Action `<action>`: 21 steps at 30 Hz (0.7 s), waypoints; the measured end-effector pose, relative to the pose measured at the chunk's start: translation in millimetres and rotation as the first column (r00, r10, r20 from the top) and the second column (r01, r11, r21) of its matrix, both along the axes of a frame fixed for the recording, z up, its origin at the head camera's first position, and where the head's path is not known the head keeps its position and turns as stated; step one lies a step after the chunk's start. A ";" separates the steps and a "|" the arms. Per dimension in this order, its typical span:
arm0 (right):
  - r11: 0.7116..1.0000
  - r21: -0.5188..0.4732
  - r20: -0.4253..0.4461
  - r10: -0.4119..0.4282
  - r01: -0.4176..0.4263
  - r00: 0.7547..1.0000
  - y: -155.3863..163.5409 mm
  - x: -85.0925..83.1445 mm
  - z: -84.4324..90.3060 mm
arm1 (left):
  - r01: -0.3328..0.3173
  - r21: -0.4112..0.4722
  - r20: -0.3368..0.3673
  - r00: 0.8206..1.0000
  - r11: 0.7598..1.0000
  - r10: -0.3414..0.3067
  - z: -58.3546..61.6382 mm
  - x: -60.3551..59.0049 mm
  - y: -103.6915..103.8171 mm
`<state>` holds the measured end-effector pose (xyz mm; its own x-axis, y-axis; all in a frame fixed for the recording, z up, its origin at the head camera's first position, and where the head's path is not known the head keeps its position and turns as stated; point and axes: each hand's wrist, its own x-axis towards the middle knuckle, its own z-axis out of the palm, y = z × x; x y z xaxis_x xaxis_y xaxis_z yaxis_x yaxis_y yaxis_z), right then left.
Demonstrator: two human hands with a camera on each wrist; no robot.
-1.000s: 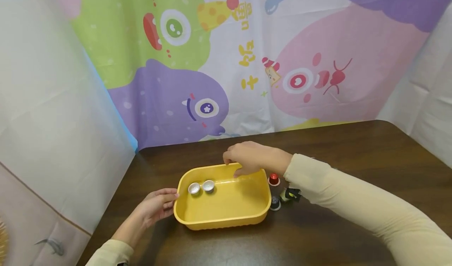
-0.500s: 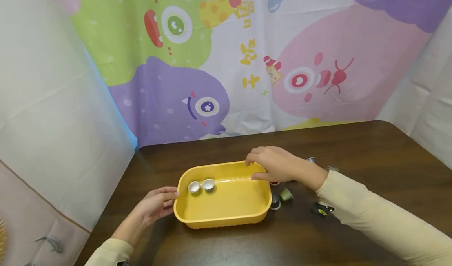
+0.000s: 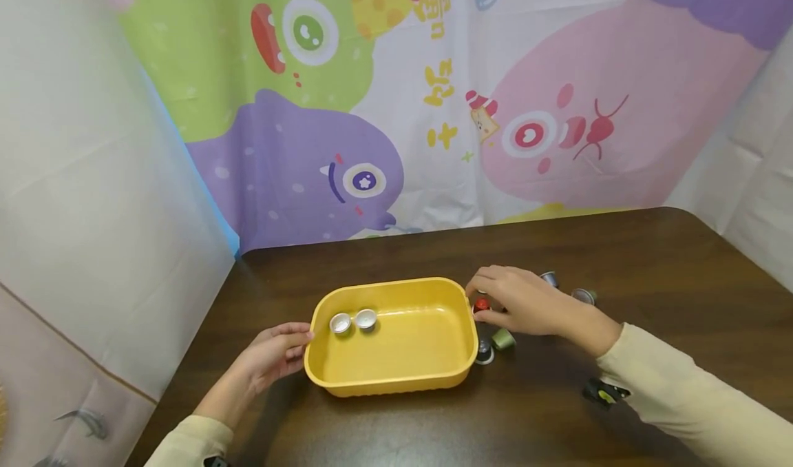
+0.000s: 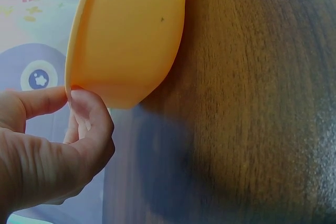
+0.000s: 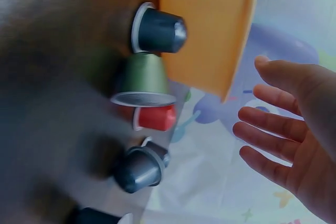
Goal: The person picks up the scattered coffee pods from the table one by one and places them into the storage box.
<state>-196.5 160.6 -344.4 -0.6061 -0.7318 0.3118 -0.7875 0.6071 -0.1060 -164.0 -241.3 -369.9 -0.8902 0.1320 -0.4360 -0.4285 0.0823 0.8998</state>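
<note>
My left hand pinches the left rim of a yellow plastic tray between thumb and fingers; the left wrist view shows this grip on the tray wall. Inside the tray, two coffee capsules sit at the left with their silvery tops up. Over the tray's right end hovers my right hand, palm down, fingers relaxed and holding nothing. Below and beside it are a red capsule, a green capsule lying tilted, and a black capsule close to the tray wall.
Further right on the dark wooden table lie a bluish capsule and another capsule on its side. A cartoon-printed cloth hangs behind the table, and pale cloths hang at both sides.
My right hand has moved right, from over the tray's interior to its right end, above the loose capsules. My left hand keeps its hold on the rim; the two capsules inside stay put.
</note>
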 end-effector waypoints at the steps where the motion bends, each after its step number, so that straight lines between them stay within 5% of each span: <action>1: 1.000 -0.004 0.007 0.003 -0.003 1.000 2.5 0.5 -1.7 | 0.000 0.002 0.000 1.000 1.000 0.000 0.4 0.0 0.0; 21: 0.998 0.056 -0.019 0.014 -0.013 1.000 22.6 11.1 -27.0 | 0.004 0.004 0.002 1.000 1.000 -0.004 -2.3 -1.4 -1.2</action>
<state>-185.4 183.2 -371.4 -0.5905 -0.7563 0.2817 -0.7971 0.6012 -0.0569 -165.4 -242.4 -372.2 -0.8887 0.1373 -0.4375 -0.4302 0.0805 0.8992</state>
